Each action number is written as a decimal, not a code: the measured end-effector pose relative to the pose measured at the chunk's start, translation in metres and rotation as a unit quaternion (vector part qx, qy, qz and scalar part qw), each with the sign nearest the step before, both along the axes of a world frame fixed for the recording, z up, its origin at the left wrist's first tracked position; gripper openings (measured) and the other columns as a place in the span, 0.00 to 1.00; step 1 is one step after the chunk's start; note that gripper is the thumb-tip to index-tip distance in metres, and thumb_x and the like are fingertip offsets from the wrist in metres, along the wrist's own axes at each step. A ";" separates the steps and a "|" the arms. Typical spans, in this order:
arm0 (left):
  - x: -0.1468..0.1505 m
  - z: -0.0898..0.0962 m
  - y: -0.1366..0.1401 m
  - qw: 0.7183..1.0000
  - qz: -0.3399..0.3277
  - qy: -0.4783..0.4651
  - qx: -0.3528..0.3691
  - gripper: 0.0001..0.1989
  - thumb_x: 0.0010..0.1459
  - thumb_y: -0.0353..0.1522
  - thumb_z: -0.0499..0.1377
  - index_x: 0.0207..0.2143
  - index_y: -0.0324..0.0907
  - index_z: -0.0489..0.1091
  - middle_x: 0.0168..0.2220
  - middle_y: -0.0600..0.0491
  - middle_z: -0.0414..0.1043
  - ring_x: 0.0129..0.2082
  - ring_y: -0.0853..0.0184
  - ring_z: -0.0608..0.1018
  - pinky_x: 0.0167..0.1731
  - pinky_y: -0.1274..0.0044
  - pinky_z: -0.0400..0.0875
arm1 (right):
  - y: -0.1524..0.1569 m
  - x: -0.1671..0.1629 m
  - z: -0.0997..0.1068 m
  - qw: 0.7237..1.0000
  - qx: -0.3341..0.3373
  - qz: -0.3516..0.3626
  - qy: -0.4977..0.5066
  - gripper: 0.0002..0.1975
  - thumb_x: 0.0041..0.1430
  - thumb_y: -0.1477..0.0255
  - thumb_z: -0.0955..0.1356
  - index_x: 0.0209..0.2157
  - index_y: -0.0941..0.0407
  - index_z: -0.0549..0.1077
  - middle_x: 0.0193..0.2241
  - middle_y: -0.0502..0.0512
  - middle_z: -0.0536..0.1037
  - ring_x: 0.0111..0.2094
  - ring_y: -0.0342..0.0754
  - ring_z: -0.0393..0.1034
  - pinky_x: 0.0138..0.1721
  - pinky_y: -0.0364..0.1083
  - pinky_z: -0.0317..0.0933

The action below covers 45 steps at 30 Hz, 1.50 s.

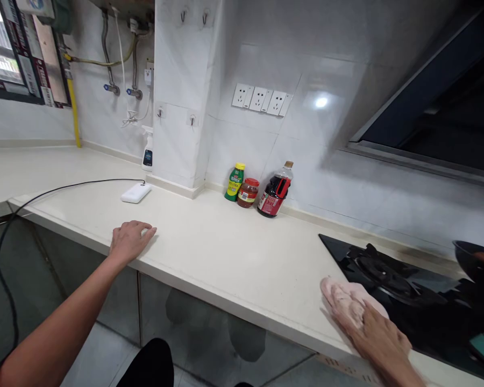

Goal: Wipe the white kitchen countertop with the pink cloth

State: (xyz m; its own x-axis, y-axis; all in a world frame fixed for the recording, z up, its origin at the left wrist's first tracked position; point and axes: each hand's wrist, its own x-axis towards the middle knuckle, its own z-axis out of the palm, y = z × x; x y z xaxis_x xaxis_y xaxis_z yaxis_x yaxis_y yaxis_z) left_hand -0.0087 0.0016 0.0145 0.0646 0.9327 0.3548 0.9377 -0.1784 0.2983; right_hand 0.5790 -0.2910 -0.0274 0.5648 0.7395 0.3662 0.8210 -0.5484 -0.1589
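The right hand point(381, 336) grips a bunched pink cloth point(361, 295) and presses it down at the left edge of the black stove point(439, 322); the fingers look partly sunk in the folds, and the cloth lies mostly on the pale counter point(242, 252) just beside the stove. The left hand point(131, 239) is well to the left of the stove, empty, its fingers loosely bent and spread over the counter near the front edge; whether the fingertips touch the surface I cannot tell. To the left of the stove and farther back, near the wall, a bottle of dark sauce point(269, 203), a red-lidded jar point(247, 194) and a green bottle point(234, 183) stand close together in a row, the sauce nearest the stove. Farther left of the stove, beyond the left hand, a small white box point(136, 193) lies with a black cable point(105, 180) running from it. A spray bottle point(147, 153) stands farther back still from the stove. On the stove's right side sits a dark pan point(476, 260), only partly in view.
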 end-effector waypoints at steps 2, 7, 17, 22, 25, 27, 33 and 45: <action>0.000 -0.002 0.002 1.000 -0.001 0.005 0.003 0.27 0.64 0.50 0.46 0.48 0.47 0.78 0.57 0.45 0.74 0.58 0.49 0.69 0.57 0.60 0.60 | 0.025 -0.009 0.007 0.996 -0.016 -0.021 0.083 0.52 0.53 0.36 0.58 0.64 0.62 0.65 0.67 0.74 0.58 0.66 0.77 0.52 0.61 0.75 0.47; -0.001 -0.005 0.008 1.000 0.004 0.008 0.006 0.28 0.64 0.52 0.46 0.49 0.48 0.77 0.57 0.44 0.74 0.58 0.47 0.69 0.57 0.59 0.59 | 0.093 -0.078 0.021 0.986 -0.025 0.086 0.143 0.45 0.62 0.42 0.53 0.65 0.63 0.62 0.69 0.76 0.49 0.69 0.73 0.43 0.62 0.75 0.43; 0.001 0.000 0.001 1.000 0.007 0.025 0.008 0.26 0.64 0.49 0.47 0.47 0.47 0.78 0.56 0.45 0.74 0.58 0.48 0.70 0.56 0.61 0.61 | 0.131 -0.350 0.028 0.840 -0.003 0.537 0.077 0.26 0.58 0.55 0.72 0.57 0.42 0.70 0.66 0.52 0.60 0.66 0.54 0.53 0.64 0.57 0.50; 0.001 0.004 0.003 0.999 0.015 0.029 -0.016 0.26 0.64 0.49 0.47 0.48 0.47 0.77 0.58 0.44 0.73 0.59 0.47 0.70 0.57 0.59 0.61 | 0.116 -0.351 -0.005 0.847 0.115 0.511 -0.084 0.13 0.64 0.66 0.70 0.51 0.46 0.72 0.59 0.53 0.69 0.60 0.56 0.58 0.55 0.57 0.55; 0.001 0.004 0.005 0.999 0.012 0.029 -0.022 0.27 0.64 0.50 0.46 0.50 0.46 0.77 0.59 0.44 0.71 0.59 0.46 0.69 0.57 0.58 0.60 | 0.098 -0.305 -0.020 0.870 0.151 0.463 -0.079 0.12 0.68 0.71 0.66 0.52 0.46 0.72 0.55 0.55 0.72 0.56 0.55 0.62 0.54 0.57 0.53; 0.001 0.004 0.005 0.999 0.008 0.028 -0.017 0.27 0.65 0.50 0.46 0.49 0.46 0.77 0.59 0.44 0.71 0.59 0.47 0.69 0.57 0.58 0.60 | 0.074 -0.264 -0.025 0.877 0.179 0.438 -0.078 0.14 0.66 0.71 0.68 0.53 0.46 0.71 0.55 0.57 0.71 0.55 0.56 0.63 0.55 0.58 0.52; 0.002 0.006 0.003 0.999 0.009 0.034 -0.025 0.25 0.66 0.49 0.49 0.50 0.44 0.76 0.59 0.44 0.71 0.59 0.49 0.68 0.58 0.58 0.59 | -0.021 -0.127 -0.043 0.926 0.175 0.281 -0.185 0.24 0.62 0.69 0.69 0.59 0.51 0.63 0.55 0.64 0.68 0.55 0.62 0.64 0.56 0.63 0.54; 0.005 0.013 -0.001 0.998 0.014 0.039 -0.045 0.25 0.65 0.49 0.49 0.51 0.45 0.76 0.60 0.43 0.69 0.59 0.48 0.67 0.59 0.57 0.58 | -0.162 0.033 -0.065 0.992 0.091 0.060 -0.059 0.30 0.62 0.62 0.61 0.65 0.48 0.58 0.53 0.63 0.73 0.50 0.66 0.72 0.48 0.62 0.69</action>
State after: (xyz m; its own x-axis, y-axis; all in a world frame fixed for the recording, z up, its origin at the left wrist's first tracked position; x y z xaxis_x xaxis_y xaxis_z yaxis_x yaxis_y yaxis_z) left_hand -0.0036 0.0009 0.0277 0.0617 0.9624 0.2644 0.9629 -0.1271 0.2381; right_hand 0.6118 -0.4532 -0.0926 0.4223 0.7140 0.5584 0.8971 -0.4173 -0.1448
